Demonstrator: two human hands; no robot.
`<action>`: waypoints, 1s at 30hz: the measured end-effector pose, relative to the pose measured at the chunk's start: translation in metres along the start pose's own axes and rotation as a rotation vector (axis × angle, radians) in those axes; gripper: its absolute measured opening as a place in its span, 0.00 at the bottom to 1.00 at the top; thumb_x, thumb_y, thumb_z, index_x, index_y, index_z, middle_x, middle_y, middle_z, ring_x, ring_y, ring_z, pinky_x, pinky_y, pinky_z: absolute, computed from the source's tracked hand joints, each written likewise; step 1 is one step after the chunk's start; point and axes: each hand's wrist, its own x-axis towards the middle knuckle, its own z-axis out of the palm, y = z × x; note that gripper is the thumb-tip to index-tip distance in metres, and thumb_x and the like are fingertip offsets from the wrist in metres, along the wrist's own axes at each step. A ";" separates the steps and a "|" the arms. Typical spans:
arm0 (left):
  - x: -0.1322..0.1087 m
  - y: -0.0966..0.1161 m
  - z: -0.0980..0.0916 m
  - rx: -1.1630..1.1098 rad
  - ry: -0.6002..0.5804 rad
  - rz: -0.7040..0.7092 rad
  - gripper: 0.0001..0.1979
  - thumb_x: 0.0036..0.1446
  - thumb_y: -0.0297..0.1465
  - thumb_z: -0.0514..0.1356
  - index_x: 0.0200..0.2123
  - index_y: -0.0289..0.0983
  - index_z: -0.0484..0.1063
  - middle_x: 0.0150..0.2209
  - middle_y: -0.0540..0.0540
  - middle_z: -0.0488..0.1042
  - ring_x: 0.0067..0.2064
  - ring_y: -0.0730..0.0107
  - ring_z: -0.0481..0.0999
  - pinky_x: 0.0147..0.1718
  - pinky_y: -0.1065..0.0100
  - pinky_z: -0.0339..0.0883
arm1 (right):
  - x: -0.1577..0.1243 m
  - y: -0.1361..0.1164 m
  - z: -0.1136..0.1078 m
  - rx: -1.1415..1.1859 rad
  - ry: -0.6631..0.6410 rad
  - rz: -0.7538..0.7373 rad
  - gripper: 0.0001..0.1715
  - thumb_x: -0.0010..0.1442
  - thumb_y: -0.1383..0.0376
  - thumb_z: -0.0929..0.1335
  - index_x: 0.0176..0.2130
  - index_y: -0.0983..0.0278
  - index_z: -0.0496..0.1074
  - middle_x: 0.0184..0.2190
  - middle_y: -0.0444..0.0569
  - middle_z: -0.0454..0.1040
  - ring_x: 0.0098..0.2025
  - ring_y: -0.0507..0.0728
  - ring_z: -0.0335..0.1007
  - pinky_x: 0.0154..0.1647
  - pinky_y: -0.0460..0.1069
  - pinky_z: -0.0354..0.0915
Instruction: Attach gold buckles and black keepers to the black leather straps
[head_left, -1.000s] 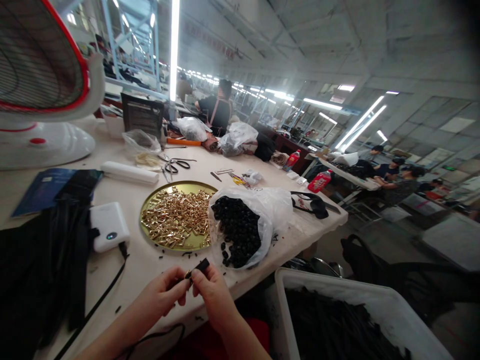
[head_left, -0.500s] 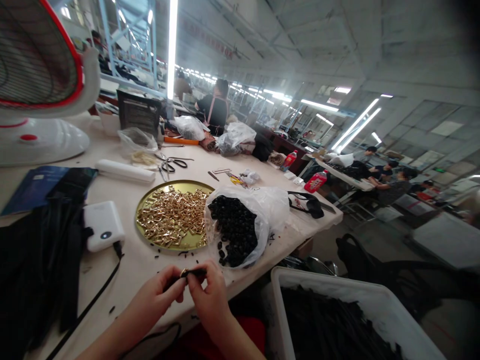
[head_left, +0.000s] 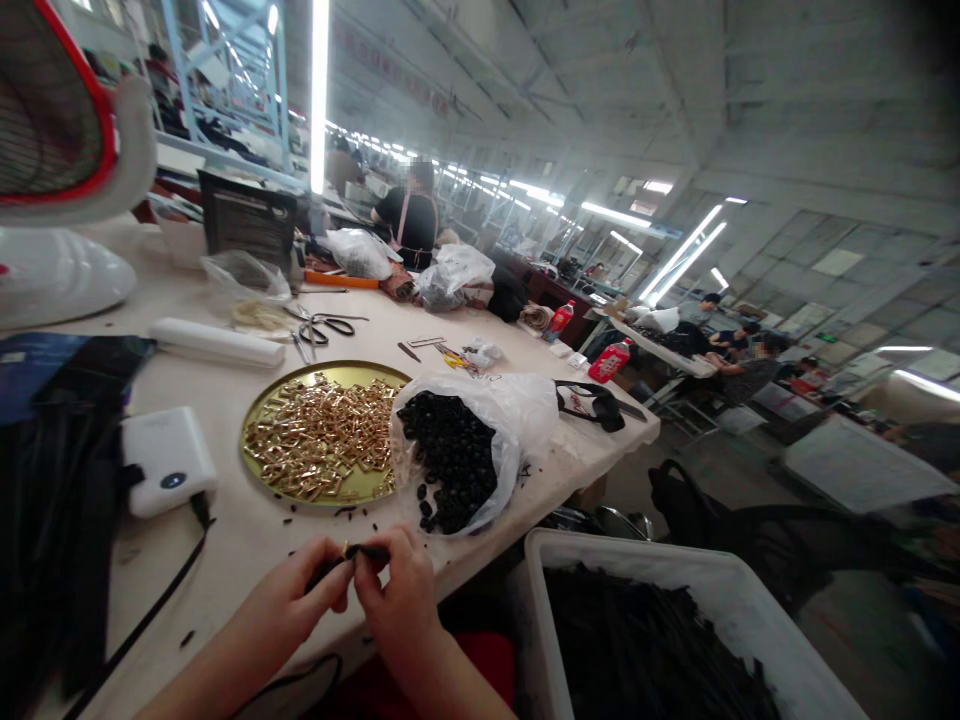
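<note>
Shifted leftward since earlier, my left hand [head_left: 291, 606] and right hand [head_left: 395, 592] sit together, both pinching one black piece [head_left: 369, 551] near tray [head_left: 352, 373].

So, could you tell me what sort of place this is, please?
Probably a factory assembly floor: a tray of gold metal fittings, a bag of small black parts, and other workers at long tables behind.

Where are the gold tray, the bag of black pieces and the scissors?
gold tray [head_left: 354, 490], head view, bare near edge.
bag of black pieces [head_left: 525, 400], head view, plastic top.
scissors [head_left: 330, 325], head view, black handles.
</note>
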 end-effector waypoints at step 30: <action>0.010 -0.008 -0.006 -0.025 0.029 -0.117 0.20 0.43 0.49 0.52 0.28 0.39 0.67 0.16 0.58 0.60 0.15 0.77 0.58 0.12 0.76 0.50 | 0.092 0.060 -0.053 -0.796 -0.228 0.093 0.04 0.51 0.71 0.66 0.30 0.68 0.71 0.35 0.56 0.72 0.39 0.60 0.67 0.40 0.53 0.58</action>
